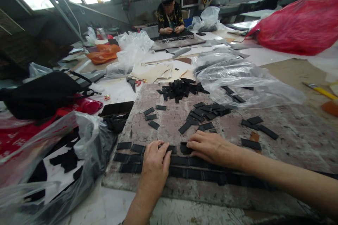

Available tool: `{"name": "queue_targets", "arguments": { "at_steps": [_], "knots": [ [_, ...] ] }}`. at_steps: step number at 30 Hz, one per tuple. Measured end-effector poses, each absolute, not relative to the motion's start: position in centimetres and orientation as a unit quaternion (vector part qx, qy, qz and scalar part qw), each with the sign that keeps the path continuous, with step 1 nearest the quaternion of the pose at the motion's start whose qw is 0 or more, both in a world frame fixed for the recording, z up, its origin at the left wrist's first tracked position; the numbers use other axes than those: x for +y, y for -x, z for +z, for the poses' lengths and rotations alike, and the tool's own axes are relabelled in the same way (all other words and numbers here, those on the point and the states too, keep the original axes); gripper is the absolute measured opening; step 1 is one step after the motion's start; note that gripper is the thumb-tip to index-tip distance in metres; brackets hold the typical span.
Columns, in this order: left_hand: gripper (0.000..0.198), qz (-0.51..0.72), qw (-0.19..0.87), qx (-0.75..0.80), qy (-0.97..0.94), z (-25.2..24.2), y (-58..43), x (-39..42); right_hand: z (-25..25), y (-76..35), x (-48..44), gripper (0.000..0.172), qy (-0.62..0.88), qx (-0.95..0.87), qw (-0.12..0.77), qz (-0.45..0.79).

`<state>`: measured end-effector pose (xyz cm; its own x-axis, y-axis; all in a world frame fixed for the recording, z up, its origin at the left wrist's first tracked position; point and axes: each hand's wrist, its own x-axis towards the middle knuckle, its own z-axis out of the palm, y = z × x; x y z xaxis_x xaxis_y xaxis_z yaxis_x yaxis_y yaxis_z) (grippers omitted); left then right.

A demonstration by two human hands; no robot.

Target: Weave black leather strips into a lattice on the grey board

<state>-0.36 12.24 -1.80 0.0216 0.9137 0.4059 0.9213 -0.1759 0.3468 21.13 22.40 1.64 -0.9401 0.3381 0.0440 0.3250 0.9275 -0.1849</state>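
Lining-up looks underway, my neighbour's right hand [208, 147] pinching 1 black strip [184, 148] in the far row [138, 148], left hand [155, 156] across it, gripping or not I can't tell, careful squaring seemingly called for.

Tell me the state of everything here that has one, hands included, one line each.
Left hand: palm down on the black rows
Right hand: fingertips on a black strip
Black rows: laid end to end
Black heap: loosely piled
Clear bag: open, black scraps inside
Phone: screen dark
Red bag: bulging
Orange bag: crumpled
Clear plastic: crumpled
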Motion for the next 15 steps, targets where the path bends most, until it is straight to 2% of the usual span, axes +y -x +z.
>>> {"name": "queue_targets", "arguments": {
  "at_steps": [8, 15],
  "knots": [
    [0.02, -0.308, -0.002, -0.634, 0.71, -1.6, -1.3, 12.3, 1.6, -21.9, 23.1, 0.02, 0.289, -0.95, 0.114, 0.003],
    [0.02, -0.313, 0.011, -0.594, 0.741, -1.3, -1.6, 10.9, 2.0, -20.4, 21.3, 0.009, 0.267, -0.957, 0.014, 0.109]
  ]
}}
